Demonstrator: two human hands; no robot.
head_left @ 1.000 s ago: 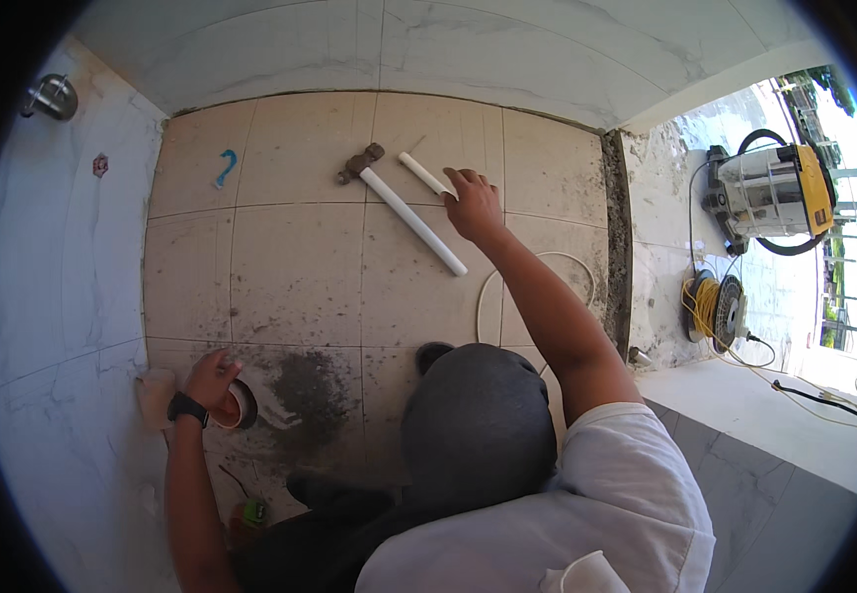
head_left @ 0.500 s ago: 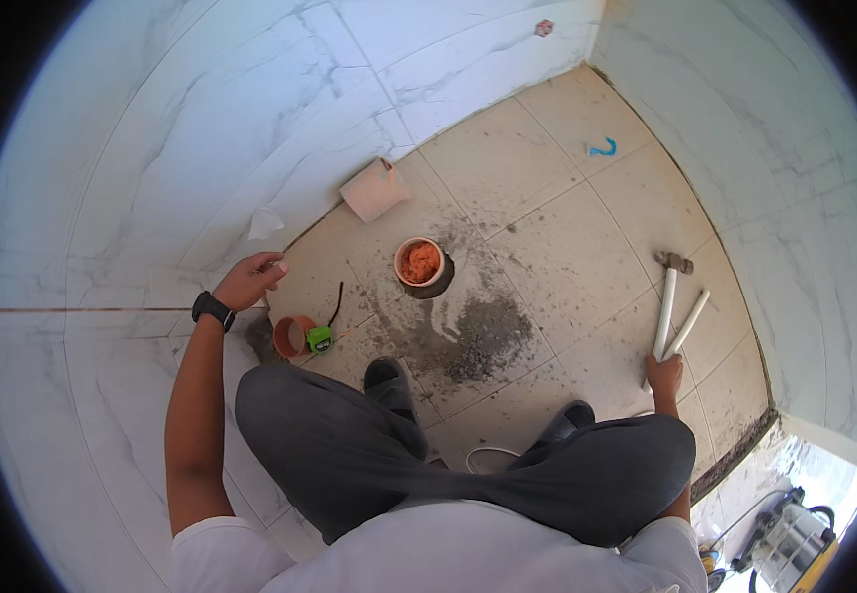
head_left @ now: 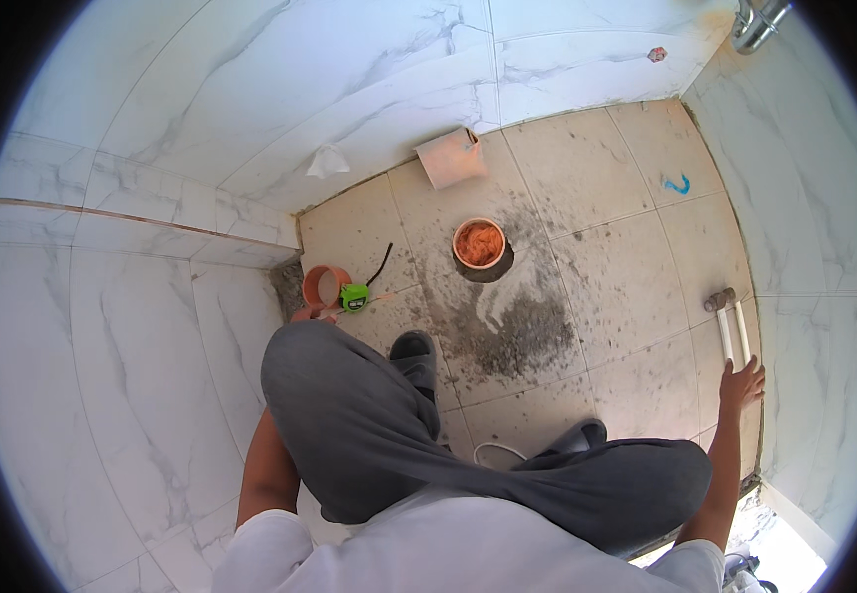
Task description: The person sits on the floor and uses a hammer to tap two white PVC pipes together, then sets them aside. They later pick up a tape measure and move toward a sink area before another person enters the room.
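Observation:
At the far right my right hand (head_left: 741,384) reaches to the floor with its fingers spread. Its fingertips are at the lower ends of a hammer's (head_left: 726,331) white handle and a second white stick (head_left: 742,331), which lie side by side near the wall. My left hand (head_left: 316,314) is down beyond my left knee, mostly hidden by it, beside a short orange pipe ring (head_left: 325,282) and a green tape measure (head_left: 354,296). Whether its fingers grip anything is hidden. In the middle, an upright pipe end (head_left: 479,243) filled with crumpled orange material stands in a floor hole.
Grey rubble (head_left: 507,336) and dust lie around the pipe. A pinkish pipe piece (head_left: 452,159) rests against the back wall, with a white scrap (head_left: 327,161) beside it. A blue hooked piece (head_left: 679,185) is at the right. Marble-patterned walls enclose the tiled floor.
My right hand has carried the hammer and white stick toward the right wall, and its fingers have spread. My left hand has dropped behind my knee beside the pipe ring. The view has shifted.

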